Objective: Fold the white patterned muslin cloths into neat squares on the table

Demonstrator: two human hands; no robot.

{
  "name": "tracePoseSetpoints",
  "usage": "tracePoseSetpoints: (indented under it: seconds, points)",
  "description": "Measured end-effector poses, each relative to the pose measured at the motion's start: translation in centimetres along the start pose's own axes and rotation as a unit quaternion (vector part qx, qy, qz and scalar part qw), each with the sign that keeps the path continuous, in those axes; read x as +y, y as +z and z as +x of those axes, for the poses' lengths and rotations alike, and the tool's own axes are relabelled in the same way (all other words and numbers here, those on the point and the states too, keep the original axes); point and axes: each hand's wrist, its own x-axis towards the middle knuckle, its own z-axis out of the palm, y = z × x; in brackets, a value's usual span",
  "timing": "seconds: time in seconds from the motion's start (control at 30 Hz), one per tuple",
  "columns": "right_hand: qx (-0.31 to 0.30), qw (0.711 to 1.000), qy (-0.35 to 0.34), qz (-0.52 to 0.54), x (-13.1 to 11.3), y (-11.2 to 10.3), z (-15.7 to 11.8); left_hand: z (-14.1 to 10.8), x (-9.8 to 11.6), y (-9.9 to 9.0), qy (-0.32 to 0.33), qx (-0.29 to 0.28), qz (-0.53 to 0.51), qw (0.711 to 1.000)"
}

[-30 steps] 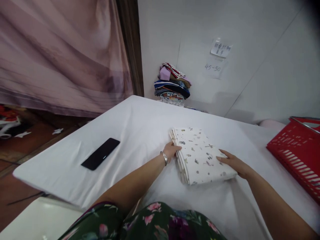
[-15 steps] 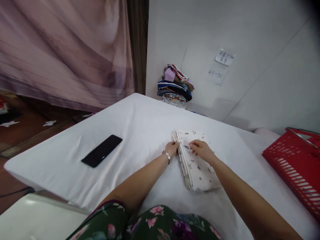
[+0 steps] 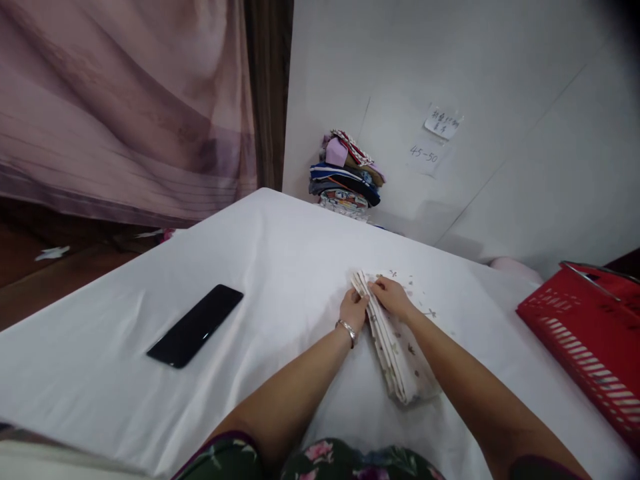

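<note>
A folded white cloth [image 3: 393, 353] with a small scattered print lies on the white-covered table in front of me. Its left edge is raised, and several stacked layers show along the fold. At the far end of that edge, my left hand [image 3: 353, 308] is closed around the layers from the left side. My right hand [image 3: 393, 297] pinches the same edge from the right, close to the left fingers. Part of the cloth is hidden under my right hand and forearm.
A black phone-like slab [image 3: 196, 327] lies on the table [image 3: 295, 247] to the left. At the right edge stands a red plastic basket [image 3: 570, 300]. Beyond the far table edge, a stack of folded clothes [image 3: 345, 177] rests against the wall. A pink curtain [image 3: 125, 113] hangs at the left.
My right hand has moved left to the cloth's edge, beside my left hand. The layered edge is now lifted and turned more upward. The camera view has shifted slightly.
</note>
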Motion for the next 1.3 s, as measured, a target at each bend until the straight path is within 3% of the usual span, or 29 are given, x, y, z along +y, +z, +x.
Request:
tracePoseSetpoints:
  seconds: [0.2,0.53,0.73,0.87,1.03,1.2,1.3]
  points:
    - [0.011,1.0,-0.005,-0.021,-0.1,0.2,0.2,0.1,0.1,0.1,0.001,-0.001,-0.026,1.0]
    - [0.051,0.997,0.0,0.057,-1.3,0.4,-0.3,0.6,-0.5,0.0,0.026,0.002,0.006,1.0]
    - [0.016,1.0,0.011,0.017,-1.5,0.7,-0.3,0.6,-0.4,0.1,0.027,0.003,0.021,0.999]
    - [0.002,1.0,0.028,-0.008,-1.8,0.5,-0.1,0.2,0.3,0.2,-0.005,0.001,0.014,1.0]
    - [-0.015,0.998,0.019,0.05,-1.1,0.1,-0.3,0.1,0.4,0.3,-0.012,0.006,0.008,1.0]
    - [-0.014,0.983,0.059,0.173,-0.5,0.1,-0.7,0.3,0.0,0.3,-0.013,-0.005,0.011,1.0]
    - [-0.008,0.982,0.055,0.18,-0.6,0.2,-0.8,0.4,0.0,0.3,-0.01,-0.005,0.015,1.0]
